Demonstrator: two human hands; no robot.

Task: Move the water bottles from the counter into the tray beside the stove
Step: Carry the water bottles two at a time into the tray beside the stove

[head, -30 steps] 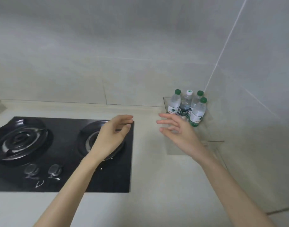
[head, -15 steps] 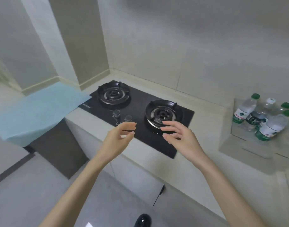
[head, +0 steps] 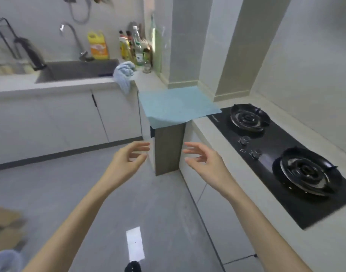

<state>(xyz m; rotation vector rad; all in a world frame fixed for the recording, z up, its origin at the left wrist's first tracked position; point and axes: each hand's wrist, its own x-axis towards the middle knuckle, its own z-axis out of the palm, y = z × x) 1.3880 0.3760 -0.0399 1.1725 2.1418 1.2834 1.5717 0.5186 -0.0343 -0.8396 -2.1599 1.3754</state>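
While you are holding your left hand [head: 129,159] and right hand [head: 205,163] out empty, fingers loosely spread, over the floor [head: 158,203], no tray or water bottles are showing beside the stove [head: 282,154], so I am judging progress unverifiable.

stove [head: 282,134]: cut by right edge | sink-side bottles [head: 137,50]: blurred, labels unreadable | cardboard [head: 3,218]: cropped left

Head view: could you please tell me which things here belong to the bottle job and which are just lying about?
Job: left hand and right hand, both empty; stove.
Lying about: blue sheet, blue cloth, yellow jug, sink.
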